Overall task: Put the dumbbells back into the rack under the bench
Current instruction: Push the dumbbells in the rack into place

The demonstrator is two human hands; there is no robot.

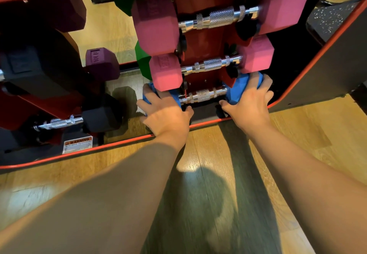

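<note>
While both hands cup its ends at centre frame, left hand and right hand fingers spread over the heads, the blue hexagonal rubber-headed dumbbell sits lowest in the red metal rack, probably heavy, rigid, grippy, best held by its knurled steel handle.

left hand clasped, right hand clasped
</note>
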